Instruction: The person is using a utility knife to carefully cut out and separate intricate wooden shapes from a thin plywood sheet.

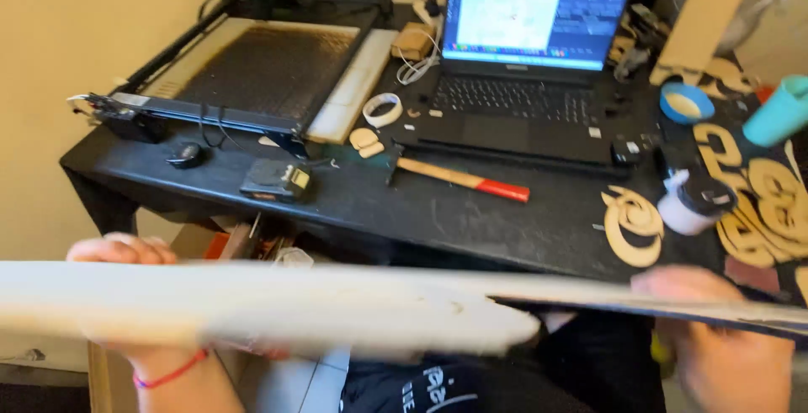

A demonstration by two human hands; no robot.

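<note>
A wide pale flat board (252, 299) stretches across the bottom of the view, blurred by motion, seen nearly edge-on. My left hand (126, 253) grips its left part, fingers curled over the top edge; a red string sits on that wrist. At the board's darker right end my right hand (724, 337) holds it, fingers on top. The board hangs in front of a black table (379, 202), below its front edge.
On the table stand a laser engraver frame (269, 59), an open laptop (522, 51), a hammer (459, 177) with a red grip, a tape roll (383, 110), a small black device (278, 179), wooden cut-outs (757, 194) and a white jar (694, 202).
</note>
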